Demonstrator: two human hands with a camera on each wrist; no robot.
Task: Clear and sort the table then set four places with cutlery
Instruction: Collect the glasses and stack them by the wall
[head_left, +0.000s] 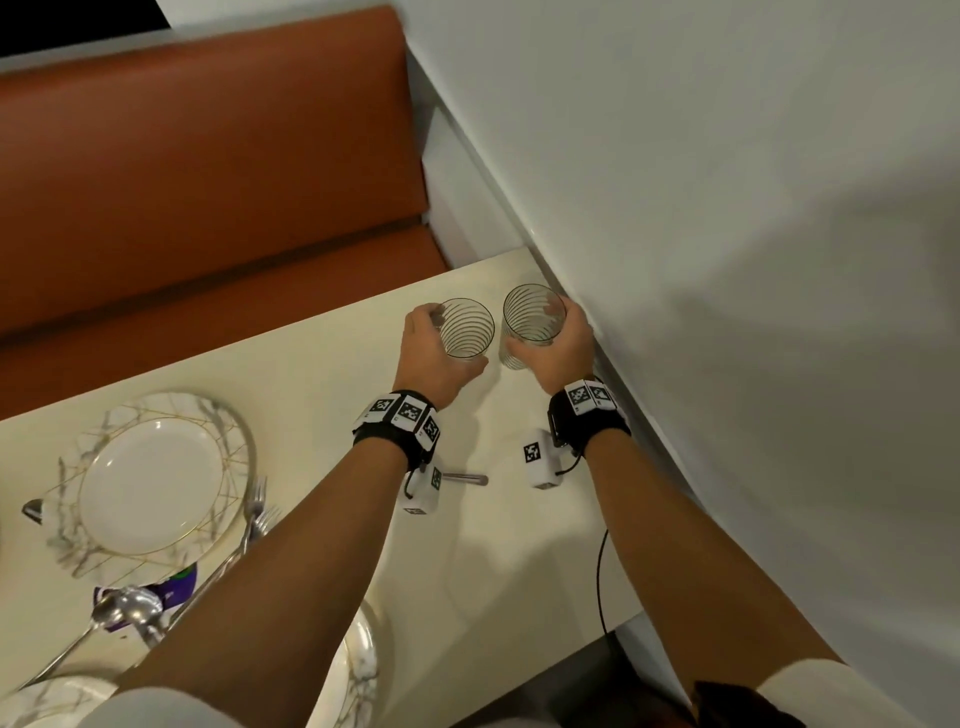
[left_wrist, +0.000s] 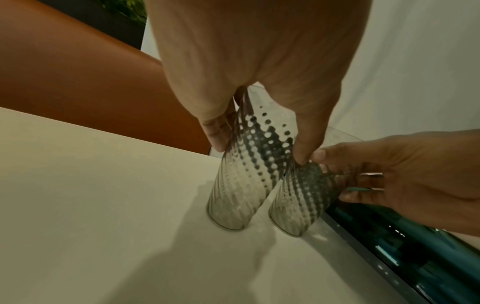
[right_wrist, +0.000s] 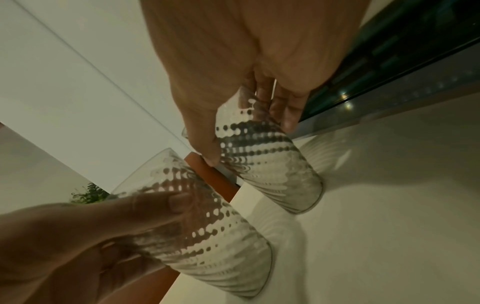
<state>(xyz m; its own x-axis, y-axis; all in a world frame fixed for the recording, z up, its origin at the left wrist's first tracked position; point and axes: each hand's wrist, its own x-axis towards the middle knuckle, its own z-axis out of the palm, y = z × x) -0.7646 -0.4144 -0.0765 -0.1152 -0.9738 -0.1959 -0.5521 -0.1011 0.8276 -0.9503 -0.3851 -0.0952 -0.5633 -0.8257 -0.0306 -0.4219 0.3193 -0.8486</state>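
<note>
Two clear ribbed glasses stand side by side at the table's far right corner. My left hand (head_left: 441, 348) grips the left glass (head_left: 466, 328) (left_wrist: 241, 181) (right_wrist: 207, 242), thumb on one side and fingers on the other. My right hand (head_left: 550, 348) grips the right glass (head_left: 532, 317) (left_wrist: 303, 197) (right_wrist: 272, 164) beside the wall. Both glass bases appear to sit on the cream table (head_left: 332, 374). A white plate (head_left: 150, 486) lies on a marbled charger plate (head_left: 228, 431) at the left, with forks (head_left: 257, 512) beside it and spoons (head_left: 122, 613) in front.
An orange bench seat (head_left: 208, 197) runs behind the table. The white wall (head_left: 727, 260) and a dark glass strip (left_wrist: 389, 246) border the table's right edge. A cutlery handle (head_left: 467, 478) lies under my left wrist. Another marbled plate (head_left: 358, 670) sits under my left forearm.
</note>
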